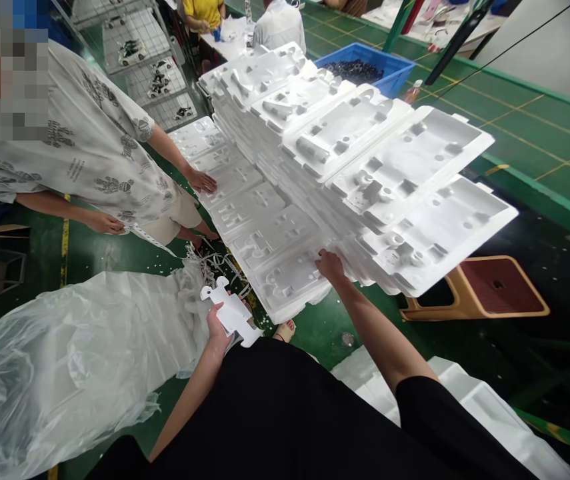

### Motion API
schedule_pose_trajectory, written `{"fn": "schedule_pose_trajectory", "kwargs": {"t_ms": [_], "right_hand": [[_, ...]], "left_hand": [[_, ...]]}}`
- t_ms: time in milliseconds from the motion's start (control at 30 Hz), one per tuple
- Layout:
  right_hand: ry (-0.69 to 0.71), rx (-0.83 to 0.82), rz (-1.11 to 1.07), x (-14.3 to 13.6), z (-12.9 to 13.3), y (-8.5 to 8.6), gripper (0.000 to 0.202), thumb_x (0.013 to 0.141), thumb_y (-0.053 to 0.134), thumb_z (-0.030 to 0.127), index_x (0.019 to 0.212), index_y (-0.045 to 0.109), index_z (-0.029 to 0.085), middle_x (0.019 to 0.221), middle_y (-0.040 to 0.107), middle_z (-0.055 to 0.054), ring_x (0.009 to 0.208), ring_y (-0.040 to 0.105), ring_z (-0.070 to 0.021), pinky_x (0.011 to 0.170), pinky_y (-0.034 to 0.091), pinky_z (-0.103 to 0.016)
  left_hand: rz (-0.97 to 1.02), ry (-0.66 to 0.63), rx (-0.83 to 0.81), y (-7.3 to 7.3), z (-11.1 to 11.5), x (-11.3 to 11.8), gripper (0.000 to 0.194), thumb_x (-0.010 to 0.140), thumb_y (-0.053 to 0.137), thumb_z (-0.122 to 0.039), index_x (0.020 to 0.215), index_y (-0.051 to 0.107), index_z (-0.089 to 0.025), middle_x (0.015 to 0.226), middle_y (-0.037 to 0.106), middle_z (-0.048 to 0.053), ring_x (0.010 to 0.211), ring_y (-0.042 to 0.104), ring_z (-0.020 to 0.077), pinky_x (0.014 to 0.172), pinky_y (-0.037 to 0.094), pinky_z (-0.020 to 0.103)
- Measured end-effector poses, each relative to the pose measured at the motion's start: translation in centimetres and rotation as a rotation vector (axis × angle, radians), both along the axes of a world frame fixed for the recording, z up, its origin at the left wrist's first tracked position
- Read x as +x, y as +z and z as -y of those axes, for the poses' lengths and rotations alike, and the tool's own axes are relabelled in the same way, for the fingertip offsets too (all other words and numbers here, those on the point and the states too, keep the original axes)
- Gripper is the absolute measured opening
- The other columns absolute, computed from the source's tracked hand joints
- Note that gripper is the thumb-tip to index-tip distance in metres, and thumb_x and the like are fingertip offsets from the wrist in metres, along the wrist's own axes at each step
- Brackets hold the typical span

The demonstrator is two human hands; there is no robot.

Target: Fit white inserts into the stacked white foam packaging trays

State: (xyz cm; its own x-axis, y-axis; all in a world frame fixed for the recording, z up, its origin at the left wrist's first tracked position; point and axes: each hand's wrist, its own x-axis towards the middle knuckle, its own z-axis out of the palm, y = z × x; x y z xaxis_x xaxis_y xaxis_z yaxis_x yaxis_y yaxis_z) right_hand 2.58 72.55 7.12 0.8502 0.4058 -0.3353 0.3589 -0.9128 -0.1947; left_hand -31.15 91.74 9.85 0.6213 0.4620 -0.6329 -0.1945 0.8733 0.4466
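My left hand (219, 325) is closed around a flat white notched piece (235, 312) with rounded hook-like ends, in front of my body. Whether it is one sheet or a few together I cannot tell. My right hand (331, 265) reaches over the near end of a low layer of white molded trays (285, 280), its fingers curled near the tray surface. What they hold, if anything, is hidden. Beside that hand rises a tall stack of white molded trays (365, 143) with recesses and raised bumps.
A co-worker in a printed shirt (99, 133) stands left, one hand on the trays, the other holding a white strip (152, 239). A large clear plastic bag (79, 360) lies on the floor. Around are a stool (502, 287), a blue crate (395, 73) and a wire rack (139, 60).
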Motion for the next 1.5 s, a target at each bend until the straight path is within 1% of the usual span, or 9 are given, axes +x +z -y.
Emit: {"fn": "schedule_pose_trajectory", "kwargs": {"t_ms": [467, 600, 767, 867, 1000, 1100, 1233, 1367, 1500], "right_hand": [[-0.009, -0.02, 0.003, 0.0, 0.1, 0.1, 0.038, 0.091, 0.05, 0.016, 0.127, 0.063, 0.013, 0.117, 0.073, -0.018, 0.111, 0.068, -0.0268, 0.094, 0.049, -0.033], [0.0, -0.024, 0.013, -0.3, -0.1, 0.5, 0.04, 0.091, 0.05, 0.019, 0.129, 0.06, 0.01, 0.12, 0.069, -0.022, 0.112, 0.067, -0.0303, 0.095, 0.05, -0.037], [0.003, 0.021, 0.115, -1.5, -0.5, 1.5, 0.049, 0.091, 0.051, 0.022, 0.137, 0.051, 0.004, 0.138, 0.054, -0.029, 0.126, 0.054, -0.0385, 0.097, 0.049, -0.043], [0.116, 0.158, 0.252, -3.4, -1.5, 1.5, 0.056, 0.094, 0.046, 0.024, 0.146, 0.042, 0.004, 0.15, 0.044, -0.028, 0.14, 0.041, -0.0399, 0.108, 0.043, -0.048], [0.365, 0.299, 0.269, -6.8, -4.0, -0.7, 0.067, 0.102, 0.032, 0.041, 0.156, 0.028, 0.002, 0.166, 0.024, -0.024, 0.156, 0.016, -0.0364, 0.125, 0.022, -0.05], [0.331, 0.289, 0.244, -8.5, -5.8, -3.4, 0.077, 0.102, 0.03, 0.05, 0.159, 0.02, -0.001, 0.169, 0.014, -0.025, 0.158, 0.007, -0.0373, 0.127, 0.014, -0.054], [0.25, 0.284, 0.279, -9.0, -6.5, -6.4, 0.076, 0.102, 0.032, 0.05, 0.16, 0.02, 0.003, 0.17, 0.011, -0.023, 0.158, 0.008, -0.0382, 0.126, 0.01, -0.06], [0.248, 0.3, 0.321, -8.7, -6.4, -7.4, 0.076, 0.102, 0.035, 0.051, 0.161, 0.021, 0.005, 0.17, 0.01, -0.023, 0.158, 0.01, -0.0399, 0.126, 0.011, -0.061], [0.251, 0.321, 0.319, -8.4, -6.2, -6.7, 0.076, 0.101, 0.036, 0.052, 0.16, 0.022, 0.005, 0.169, 0.014, -0.025, 0.158, 0.012, -0.039, 0.125, 0.01, -0.063]], "left_hand": [[0.002, 0.006, -0.016, -0.1, -0.2, 0.0, 0.04, 0.076, 0.066, -0.03, 0.116, 0.061, -0.023, 0.101, 0.076, 0.013, 0.114, 0.066, 0.0394, 0.094, 0.055, 0.056], [-0.008, 0.001, 0.003, -0.1, -0.2, 0.1, 0.039, 0.078, 0.064, -0.03, 0.116, 0.062, -0.023, 0.099, 0.076, 0.012, 0.111, 0.068, 0.0381, 0.094, 0.055, 0.054], [-0.025, 0.002, 0.012, 0.0, -0.1, 0.1, 0.04, 0.079, 0.062, -0.029, 0.118, 0.062, -0.021, 0.099, 0.078, 0.012, 0.105, 0.071, 0.0374, 0.091, 0.056, 0.053], [-0.036, 0.003, 0.013, 0.1, -0.1, 0.2, 0.041, 0.078, 0.061, -0.029, 0.118, 0.063, -0.022, 0.098, 0.078, 0.011, 0.105, 0.072, 0.0364, 0.09, 0.057, 0.052], [-0.049, -0.002, 0.033, 0.8, 0.0, 0.6, 0.043, 0.078, 0.06, -0.029, 0.12, 0.063, -0.022, 0.096, 0.078, 0.011, 0.105, 0.073, 0.0353, 0.09, 0.058, 0.051], [-0.067, 0.01, 0.024, 1.7, -0.1, 0.9, 0.043, 0.077, 0.06, -0.029, 0.12, 0.064, -0.024, 0.093, 0.078, 0.009, 0.105, 0.073, 0.0345, 0.09, 0.059, 0.05], [-0.083, 0.013, 0.045, 2.3, -0.8, 0.3, 0.04, 0.077, 0.059, -0.028, 0.117, 0.065, -0.025, 0.093, 0.078, 0.008, 0.105, 0.074, 0.0332, 0.091, 0.059, 0.05], [-0.098, 0.018, 0.088, 2.2, -1.9, -0.5, 0.04, 0.075, 0.063, -0.027, 0.115, 0.065, -0.024, 0.096, 0.079, 0.01, 0.105, 0.074, 0.033, 0.092, 0.059, 0.048], [-0.081, -0.006, 0.118, 2.3, -2.6, -0.2, 0.039, 0.077, 0.061, -0.028, 0.116, 0.065, -0.024, 0.099, 0.079, 0.01, 0.102, 0.075, 0.0312, 0.091, 0.06, 0.046]]}}
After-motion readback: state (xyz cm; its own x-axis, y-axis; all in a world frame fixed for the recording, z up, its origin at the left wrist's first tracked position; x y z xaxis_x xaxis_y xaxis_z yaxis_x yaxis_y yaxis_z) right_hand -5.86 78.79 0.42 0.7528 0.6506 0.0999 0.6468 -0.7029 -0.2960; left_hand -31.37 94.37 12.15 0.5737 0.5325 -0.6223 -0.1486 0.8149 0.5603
